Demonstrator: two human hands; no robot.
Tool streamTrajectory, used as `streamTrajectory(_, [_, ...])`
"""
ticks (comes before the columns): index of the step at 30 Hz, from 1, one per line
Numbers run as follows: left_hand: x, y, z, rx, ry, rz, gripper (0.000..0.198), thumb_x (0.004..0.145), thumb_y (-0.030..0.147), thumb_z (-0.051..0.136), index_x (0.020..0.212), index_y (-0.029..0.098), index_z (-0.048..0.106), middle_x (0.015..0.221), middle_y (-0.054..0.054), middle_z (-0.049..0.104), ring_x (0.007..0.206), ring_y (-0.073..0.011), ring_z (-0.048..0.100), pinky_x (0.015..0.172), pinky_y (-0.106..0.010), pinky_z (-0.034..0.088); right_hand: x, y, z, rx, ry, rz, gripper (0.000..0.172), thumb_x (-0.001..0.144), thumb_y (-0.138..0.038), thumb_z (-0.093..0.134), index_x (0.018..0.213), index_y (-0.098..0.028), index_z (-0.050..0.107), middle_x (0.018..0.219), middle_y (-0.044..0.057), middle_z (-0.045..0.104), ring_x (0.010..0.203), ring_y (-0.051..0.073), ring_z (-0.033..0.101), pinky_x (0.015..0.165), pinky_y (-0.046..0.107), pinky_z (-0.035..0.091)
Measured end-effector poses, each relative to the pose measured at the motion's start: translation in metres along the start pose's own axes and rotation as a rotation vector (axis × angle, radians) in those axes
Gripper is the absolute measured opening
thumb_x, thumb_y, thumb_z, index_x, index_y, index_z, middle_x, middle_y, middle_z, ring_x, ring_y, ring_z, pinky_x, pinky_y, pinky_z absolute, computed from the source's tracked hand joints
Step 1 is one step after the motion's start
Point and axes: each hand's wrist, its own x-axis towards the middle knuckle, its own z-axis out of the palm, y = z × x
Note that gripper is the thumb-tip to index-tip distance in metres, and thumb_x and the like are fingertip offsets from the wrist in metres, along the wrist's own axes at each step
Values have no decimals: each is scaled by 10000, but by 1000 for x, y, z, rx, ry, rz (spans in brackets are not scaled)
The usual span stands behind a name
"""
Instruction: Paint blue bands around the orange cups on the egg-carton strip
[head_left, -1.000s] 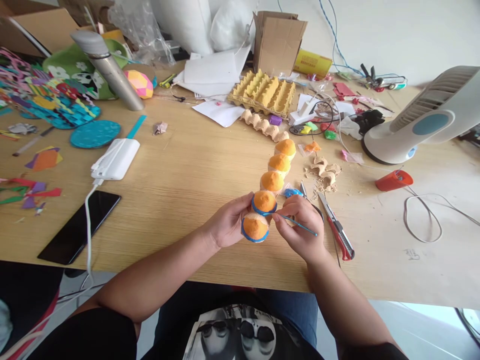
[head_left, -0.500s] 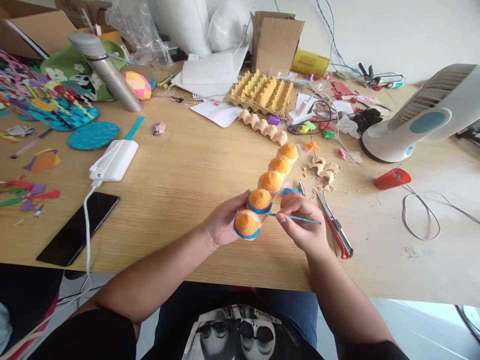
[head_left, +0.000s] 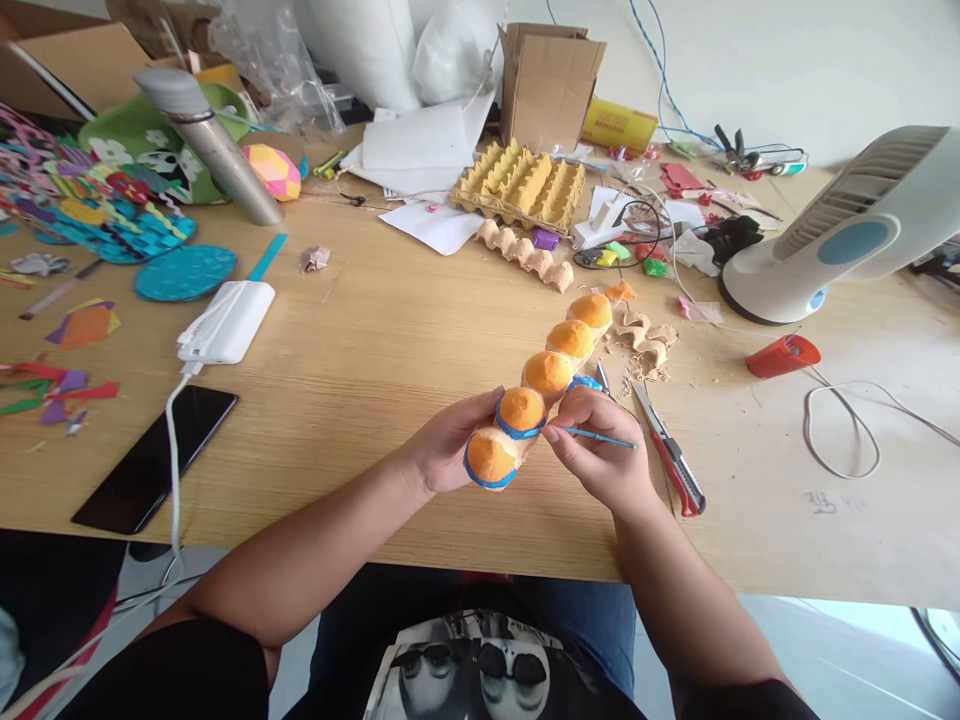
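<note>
strip of orange-domed, pale cardboard cups (head_left: 547,373) slants over the wooden counter (head_left: 337,400) in the head view, clamped in the left hand's grip (head_left: 451,440); the right hand's grip (head_left: 601,455) pinches a thin blue stick (head_left: 609,440), its tip near a blue rim (head_left: 520,434).

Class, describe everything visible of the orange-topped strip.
The strip is a row of five bumps, apparently egg-carton pulp, capped in orange; the two nearest the person carry blue edging. It slants away rightward, held near its closer end by the left hand. A blue tool in the right hand points at the second bump's edging; contact is unclear.
</note>
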Motion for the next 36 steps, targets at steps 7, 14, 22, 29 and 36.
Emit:
streamTrajectory(7, [0, 0, 0, -92, -15, -30, 311, 886, 461, 835, 901, 156, 772, 817, -55, 725, 709, -150, 693, 634, -224, 561, 0, 0, 0, -5, -7, -7, 164, 955, -182, 767, 834, -250, 680, 738, -8, 666, 688, 167, 600, 661, 329, 478])
streamTrajectory(14, [0, 3, 0, -106, 52, 20, 236, 945, 396, 778, 880, 169, 780, 794, -38, 712, 702, -133, 690, 680, -221, 567, -2, 0, -3, 157, -42, 46, 194, 974, -225, 759, 816, -249, 649, 726, -15, 631, 687, 167, 577, 657, 331, 462])
streamTrajectory(22, [0, 2, 2, -52, 13, -9, 285, 953, 460, 741, 899, 184, 786, 758, -32, 669, 659, -133, 656, 608, -221, 524, -1, 2, -1, 98, -25, 28, 177, 963, -220, 773, 822, -247, 670, 723, -17, 641, 682, 163, 593, 655, 325, 466])
streamTrajectory(29, [0, 2, 0, -60, -10, -38, 318, 872, 489, 823, 833, 184, 739, 782, -41, 691, 671, -142, 655, 597, -221, 509, -1, 0, -1, 19, -2, -6, 166, 961, -189, 759, 830, -253, 680, 728, -12, 654, 683, 169, 599, 654, 333, 483])
streamTrajectory(36, [0, 2, -3, -45, -9, -21, 323, 882, 501, 821, 857, 187, 750, 779, -31, 679, 679, -139, 654, 613, -226, 515, -2, 0, -2, 101, -22, 45, 198, 974, -260, 758, 803, -249, 659, 711, -9, 633, 673, 172, 582, 645, 342, 472])
